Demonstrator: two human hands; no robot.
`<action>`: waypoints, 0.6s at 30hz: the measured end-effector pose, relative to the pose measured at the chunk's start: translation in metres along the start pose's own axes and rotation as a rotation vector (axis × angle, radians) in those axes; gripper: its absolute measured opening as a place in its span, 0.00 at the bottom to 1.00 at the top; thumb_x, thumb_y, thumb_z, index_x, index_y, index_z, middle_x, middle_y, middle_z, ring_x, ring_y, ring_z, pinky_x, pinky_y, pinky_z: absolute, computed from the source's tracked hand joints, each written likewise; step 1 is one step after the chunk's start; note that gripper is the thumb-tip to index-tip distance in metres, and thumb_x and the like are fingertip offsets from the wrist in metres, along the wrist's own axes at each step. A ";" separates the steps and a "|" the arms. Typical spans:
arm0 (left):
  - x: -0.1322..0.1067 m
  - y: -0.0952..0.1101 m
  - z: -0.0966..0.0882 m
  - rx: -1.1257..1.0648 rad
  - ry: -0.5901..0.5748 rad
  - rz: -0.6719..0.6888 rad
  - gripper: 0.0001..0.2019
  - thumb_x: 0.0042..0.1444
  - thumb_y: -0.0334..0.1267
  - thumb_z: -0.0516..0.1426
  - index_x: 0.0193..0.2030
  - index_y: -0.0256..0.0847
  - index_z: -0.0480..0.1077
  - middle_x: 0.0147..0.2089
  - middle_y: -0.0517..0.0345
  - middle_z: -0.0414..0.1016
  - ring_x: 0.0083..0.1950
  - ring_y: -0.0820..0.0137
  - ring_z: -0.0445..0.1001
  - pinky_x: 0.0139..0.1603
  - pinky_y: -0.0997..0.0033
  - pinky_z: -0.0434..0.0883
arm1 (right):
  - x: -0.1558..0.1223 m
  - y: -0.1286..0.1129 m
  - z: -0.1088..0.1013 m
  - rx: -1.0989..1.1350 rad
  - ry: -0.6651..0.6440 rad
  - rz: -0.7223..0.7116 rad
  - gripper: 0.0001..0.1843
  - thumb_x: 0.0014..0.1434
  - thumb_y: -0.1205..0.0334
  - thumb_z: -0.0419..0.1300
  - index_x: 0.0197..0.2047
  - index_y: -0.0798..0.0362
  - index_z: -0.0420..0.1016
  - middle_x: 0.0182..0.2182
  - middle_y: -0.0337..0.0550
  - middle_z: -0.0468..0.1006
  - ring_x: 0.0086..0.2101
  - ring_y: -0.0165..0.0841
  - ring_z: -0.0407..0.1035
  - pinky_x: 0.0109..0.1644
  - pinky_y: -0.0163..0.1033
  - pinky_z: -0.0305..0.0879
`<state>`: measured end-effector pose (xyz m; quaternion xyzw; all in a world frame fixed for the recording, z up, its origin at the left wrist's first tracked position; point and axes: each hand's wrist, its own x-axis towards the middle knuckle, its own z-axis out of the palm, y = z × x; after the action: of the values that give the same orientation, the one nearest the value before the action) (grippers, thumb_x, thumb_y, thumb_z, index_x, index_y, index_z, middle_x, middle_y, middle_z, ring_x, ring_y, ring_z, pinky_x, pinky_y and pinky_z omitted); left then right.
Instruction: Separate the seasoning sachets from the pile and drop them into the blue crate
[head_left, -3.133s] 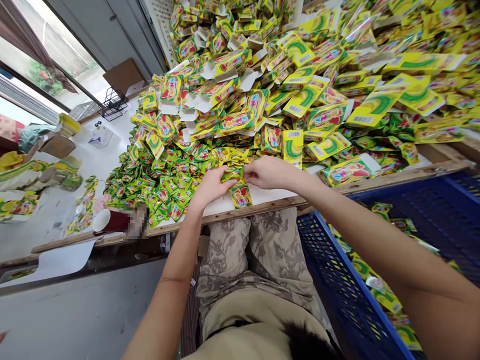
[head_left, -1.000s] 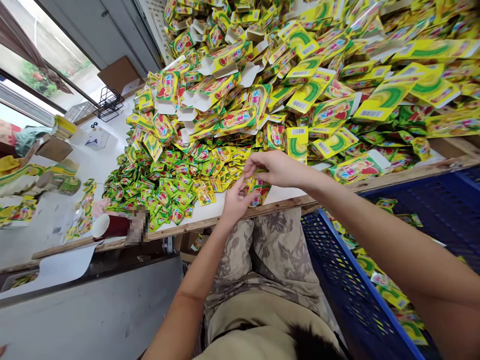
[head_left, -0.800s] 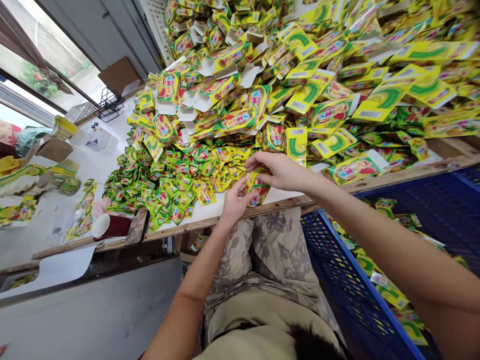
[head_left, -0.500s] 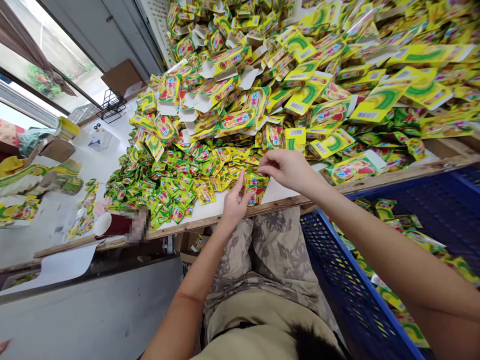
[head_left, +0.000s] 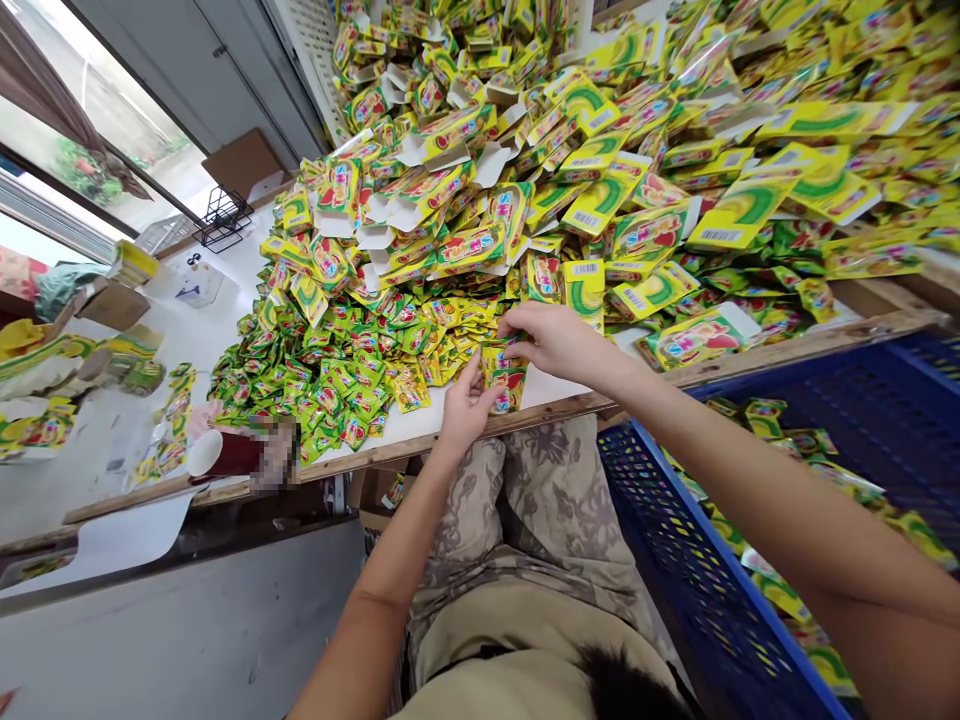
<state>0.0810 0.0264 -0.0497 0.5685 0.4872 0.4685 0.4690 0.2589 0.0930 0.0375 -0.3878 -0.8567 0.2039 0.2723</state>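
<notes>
My left hand (head_left: 463, 408) holds a small printed candy box (head_left: 508, 378), yellow, green and red, at the table's front edge, with its thumb and fingers along the box's left side. At the far end of that box is my right hand (head_left: 555, 342), its fingers curled in toward the thumb; what lies between them is hidden. Just beyond and left of both hands spreads a heap of small sachets, green ones (head_left: 360, 385) on the left and yellow ones (head_left: 457, 325) nearer the fingers.
Behind the sachets rises a large pile of similar candy boxes (head_left: 469, 245), several with open white flaps. A blue plastic crate (head_left: 637, 500) holding packets stands below the table at right. On the left are a dark red cup (head_left: 232, 452) and a black wire rack (head_left: 225, 217).
My right hand has moved slightly left, closer to the box's far end. My left hand still holds the box, and the view has shifted a little.
</notes>
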 end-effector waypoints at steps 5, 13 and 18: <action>0.001 0.002 -0.002 -0.105 -0.061 -0.034 0.36 0.51 0.52 0.64 0.64 0.40 0.62 0.55 0.45 0.75 0.52 0.61 0.76 0.55 0.58 0.73 | -0.004 0.003 0.019 0.157 0.164 0.013 0.06 0.60 0.61 0.57 0.31 0.51 0.72 0.32 0.43 0.75 0.35 0.35 0.69 0.39 0.38 0.63; 0.003 0.008 -0.001 -0.142 -0.074 -0.052 0.33 0.50 0.54 0.64 0.60 0.39 0.66 0.52 0.46 0.77 0.52 0.61 0.77 0.55 0.59 0.73 | -0.002 0.012 0.004 0.085 -0.079 -0.003 0.11 0.56 0.56 0.61 0.40 0.51 0.77 0.35 0.45 0.79 0.32 0.34 0.70 0.36 0.37 0.62; 0.002 0.008 0.000 -0.150 -0.081 -0.042 0.34 0.50 0.54 0.64 0.60 0.38 0.66 0.52 0.46 0.77 0.51 0.61 0.77 0.53 0.61 0.74 | 0.007 0.004 0.005 -0.080 -0.175 0.007 0.07 0.54 0.63 0.62 0.37 0.51 0.79 0.34 0.44 0.82 0.35 0.37 0.73 0.39 0.38 0.63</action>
<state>0.0817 0.0281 -0.0418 0.5396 0.4433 0.4705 0.5394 0.2544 0.1008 0.0337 -0.3822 -0.8832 0.2036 0.1800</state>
